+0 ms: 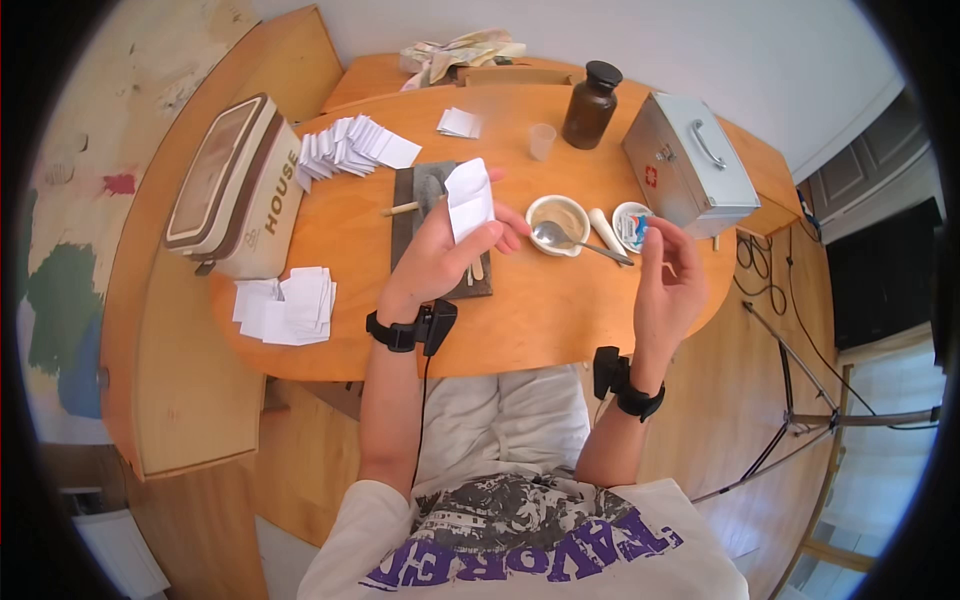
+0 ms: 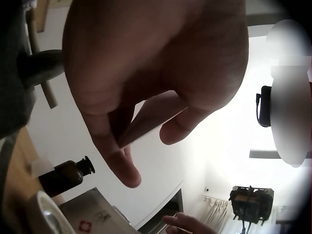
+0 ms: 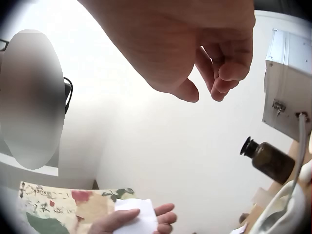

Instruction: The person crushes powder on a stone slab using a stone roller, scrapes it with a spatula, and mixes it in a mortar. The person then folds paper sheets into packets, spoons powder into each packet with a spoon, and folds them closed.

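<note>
My left hand (image 1: pixel 440 255) holds a folded piece of white paper (image 1: pixel 468 200) between thumb and fingers, raised over a dark slate-like board (image 1: pixel 402 225). From the left wrist view the paper (image 2: pixel 151 116) shows edge-on behind the thumb. My right hand (image 1: pixel 668 285) hangs with loosely bent fingers and nothing in it, near a small white dish (image 1: pixel 622 238) with a blue-and-white item. Between the hands stands a white mortar (image 1: pixel 533 215) with tan powder inside. A metal spoon (image 1: pixel 590 248) leans in it, and a white pestle (image 1: pixel 606 228) lies alongside.
White paper squares lie in a fanned stack (image 1: pixel 350 148), a front-left pile (image 1: pixel 290 308) and a small back pile (image 1: pixel 458 123). A brown bottle (image 1: pixel 590 108), plastic cup (image 1: pixel 541 142) and silver first-aid case (image 1: pixel 690 165) stand behind; a HOUSE box (image 1: pixel 240 190) sits left.
</note>
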